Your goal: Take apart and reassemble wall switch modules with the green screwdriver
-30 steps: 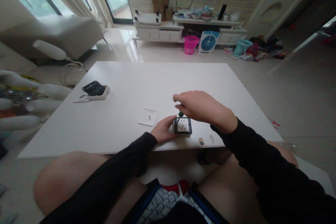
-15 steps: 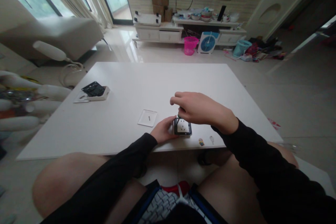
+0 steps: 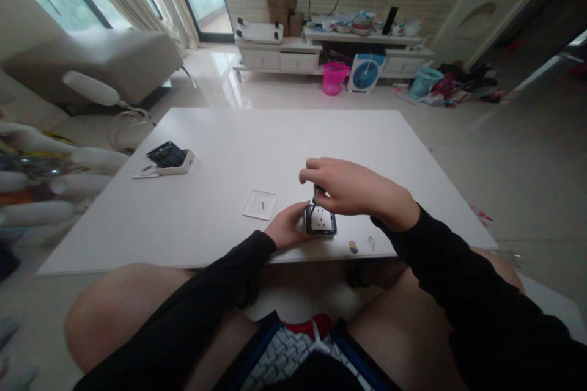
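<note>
A wall socket [image 3: 321, 220] with a white face and dark frame lies near the table's front edge. My left hand [image 3: 290, 225] grips its left side, thumb at the upper corner. Above it, my right hand [image 3: 348, 186] is closed around a screwdriver [image 3: 313, 200], whose handle is mostly hidden by the fingers. The screwdriver's shaft slants down to the socket's upper left part. Left of the socket, a clear square cover [image 3: 259, 205] lies flat with a small screw [image 3: 263, 205] in it.
Black frames [image 3: 167, 154] rest on a white box [image 3: 183, 165] at the table's left. Two small stickers or tags, one a yellow figure [image 3: 353, 247], lie right of the socket by the front edge. My knees are under the white table [image 3: 257, 134].
The view has shifted slightly. Both hands stay at the socket, and the screwdriver remains in my right hand at nearly the same spot.
</note>
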`<action>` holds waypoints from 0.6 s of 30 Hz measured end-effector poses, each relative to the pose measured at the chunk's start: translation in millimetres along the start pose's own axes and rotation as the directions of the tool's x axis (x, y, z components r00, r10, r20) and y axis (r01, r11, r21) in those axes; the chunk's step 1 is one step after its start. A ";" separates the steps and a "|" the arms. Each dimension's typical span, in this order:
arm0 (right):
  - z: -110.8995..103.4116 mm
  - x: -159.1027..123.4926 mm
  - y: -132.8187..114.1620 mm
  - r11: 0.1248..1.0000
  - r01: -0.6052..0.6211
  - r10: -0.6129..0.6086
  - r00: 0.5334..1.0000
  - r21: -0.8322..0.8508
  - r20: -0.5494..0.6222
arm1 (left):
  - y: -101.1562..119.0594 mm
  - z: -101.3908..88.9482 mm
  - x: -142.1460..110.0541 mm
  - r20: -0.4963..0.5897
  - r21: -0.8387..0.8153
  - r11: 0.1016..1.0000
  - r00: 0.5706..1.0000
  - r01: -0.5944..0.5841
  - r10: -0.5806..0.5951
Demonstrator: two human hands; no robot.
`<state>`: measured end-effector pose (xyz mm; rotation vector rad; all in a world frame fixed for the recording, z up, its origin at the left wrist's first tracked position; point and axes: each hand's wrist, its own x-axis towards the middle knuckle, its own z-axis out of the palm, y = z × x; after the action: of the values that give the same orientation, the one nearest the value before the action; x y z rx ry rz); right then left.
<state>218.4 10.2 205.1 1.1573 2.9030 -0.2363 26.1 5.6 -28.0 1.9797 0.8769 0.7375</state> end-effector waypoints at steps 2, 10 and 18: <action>0.6 0.1 -0.6 1.000 0.004 -0.004 1.000 0.006 -0.001 | -0.3 0.0 0.3 -0.011 -0.012 1.000 1.000 -0.009 0.009; 2.2 -0.9 -1.4 0.997 -0.059 0.059 0.998 -0.041 -0.009 | 0.7 -1.1 0.8 -0.001 -0.010 1.000 1.000 -0.009 0.009; 0.5 0.1 -6.3 0.997 -0.073 0.072 0.997 -0.037 -0.024 | 0.9 0.4 0.8 -0.005 -0.032 0.999 1.000 -0.011 0.011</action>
<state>214.1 5.7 205.5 1.2648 2.8646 -0.1668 27.1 5.6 -27.3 1.9565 0.8523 0.7582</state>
